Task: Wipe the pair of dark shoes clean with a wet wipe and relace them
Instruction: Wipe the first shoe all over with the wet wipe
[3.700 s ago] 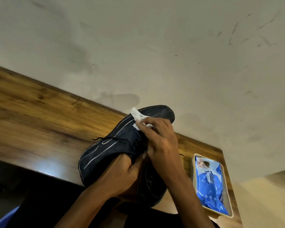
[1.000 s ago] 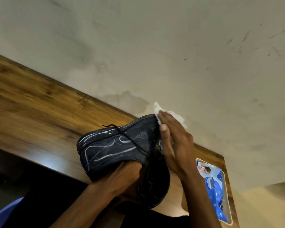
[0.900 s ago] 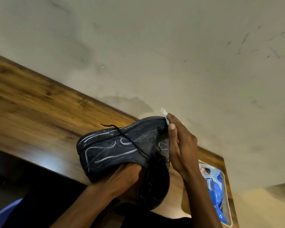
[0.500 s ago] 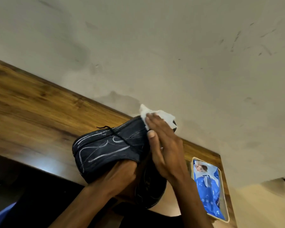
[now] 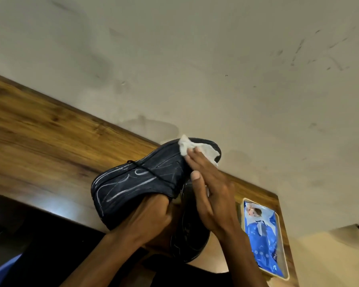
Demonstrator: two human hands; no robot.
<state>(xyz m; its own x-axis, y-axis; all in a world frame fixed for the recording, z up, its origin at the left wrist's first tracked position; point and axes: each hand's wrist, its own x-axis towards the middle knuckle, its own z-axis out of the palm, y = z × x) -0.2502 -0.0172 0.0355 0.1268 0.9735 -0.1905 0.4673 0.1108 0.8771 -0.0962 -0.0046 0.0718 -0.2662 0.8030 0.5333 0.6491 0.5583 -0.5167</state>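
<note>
White wipe (image 5: 192, 148) pressed on dark shoe (image 5: 141, 183) by flat right-hand fingers (image 5: 197, 160). Left hand (image 5: 147, 218) curled, gripping shoe underneath. Blue pack (image 5: 261, 237) at 4 o'clock.

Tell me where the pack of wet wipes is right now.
In the head view, the blue wet wipe pack lies in a shallow tray at the right end of the wooden table, just right of the right hand and the shoes.
</note>
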